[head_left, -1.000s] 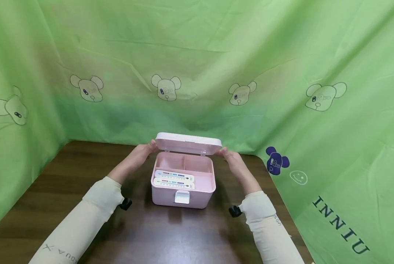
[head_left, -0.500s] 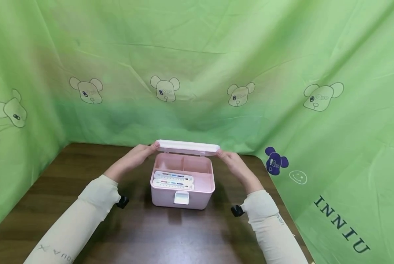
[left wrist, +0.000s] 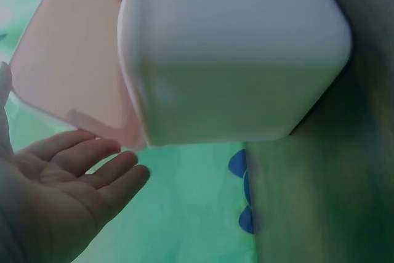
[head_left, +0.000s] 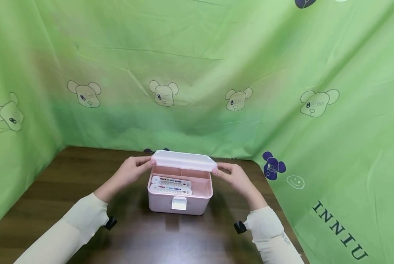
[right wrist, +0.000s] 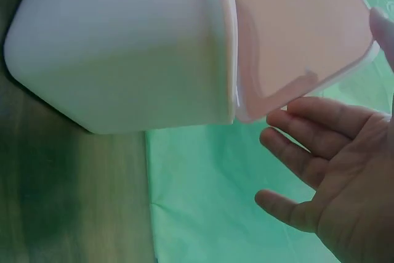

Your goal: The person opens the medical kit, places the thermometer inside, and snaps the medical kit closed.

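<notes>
A pink storage box (head_left: 180,204) stands on the table with its white-topped lid (head_left: 183,160) tilted partway over it. My left hand (head_left: 135,169) touches the lid's left side, thumb at the front corner. At the opposite side my right hand (head_left: 231,176) touches the lid likewise. Both wrist views show the fingers loosely extended along the edge of the lid (left wrist: 68,60), whose pink underside is visible. Inside the box's front compartment lie two flat white strips (head_left: 171,186) with printed scales, resembling thermometers. A white latch (head_left: 179,203) hangs on the front wall.
The box rests on a dark brown wooden table (head_left: 170,242). Behind and beside it hangs a green cloth (head_left: 197,121) printed with bear heads. Part of the box's rear compartments is hidden under the lid.
The lid has swung forward and down from a nearly upright position, its white top now showing. Both hands have moved with it, thumbs coming onto its front corners. The box stays in place.
</notes>
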Tool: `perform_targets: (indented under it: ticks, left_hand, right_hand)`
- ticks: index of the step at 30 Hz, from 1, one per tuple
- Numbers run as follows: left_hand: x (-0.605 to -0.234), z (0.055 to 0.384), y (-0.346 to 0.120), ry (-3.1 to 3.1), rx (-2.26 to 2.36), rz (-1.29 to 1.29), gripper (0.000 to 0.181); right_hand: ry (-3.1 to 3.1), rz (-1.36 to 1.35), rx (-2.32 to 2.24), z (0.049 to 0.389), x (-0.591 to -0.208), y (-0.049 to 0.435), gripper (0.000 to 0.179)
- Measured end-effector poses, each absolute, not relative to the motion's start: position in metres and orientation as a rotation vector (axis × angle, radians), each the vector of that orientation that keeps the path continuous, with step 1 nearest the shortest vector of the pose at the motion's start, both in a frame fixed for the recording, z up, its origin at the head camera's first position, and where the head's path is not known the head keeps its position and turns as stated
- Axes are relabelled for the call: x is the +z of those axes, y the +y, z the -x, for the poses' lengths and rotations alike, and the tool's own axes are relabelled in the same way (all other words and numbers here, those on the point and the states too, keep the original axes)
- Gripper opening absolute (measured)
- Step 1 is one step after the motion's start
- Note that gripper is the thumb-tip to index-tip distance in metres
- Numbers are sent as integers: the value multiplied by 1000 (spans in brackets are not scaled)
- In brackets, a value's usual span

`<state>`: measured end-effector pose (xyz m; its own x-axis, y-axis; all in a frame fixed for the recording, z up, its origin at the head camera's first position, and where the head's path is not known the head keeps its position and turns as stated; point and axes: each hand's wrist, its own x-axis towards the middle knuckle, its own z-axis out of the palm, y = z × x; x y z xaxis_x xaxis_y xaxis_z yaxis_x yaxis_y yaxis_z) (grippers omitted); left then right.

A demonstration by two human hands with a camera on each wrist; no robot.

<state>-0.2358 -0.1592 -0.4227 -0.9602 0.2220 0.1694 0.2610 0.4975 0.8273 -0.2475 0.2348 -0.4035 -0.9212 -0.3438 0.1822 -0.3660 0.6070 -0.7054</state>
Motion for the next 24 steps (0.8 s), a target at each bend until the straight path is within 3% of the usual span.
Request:
perform_targets:
  ticks: [13,24]
  left_hand:
    - [-442,202,-157,-2512,-1639,362,58]
    - [-459,218,-154,-2460,-1620,387,63]
  right_hand:
    - [-2701,-446,1257,208,-417,218,51]
    - [-2623,-375,1348,224,-436,210,52]
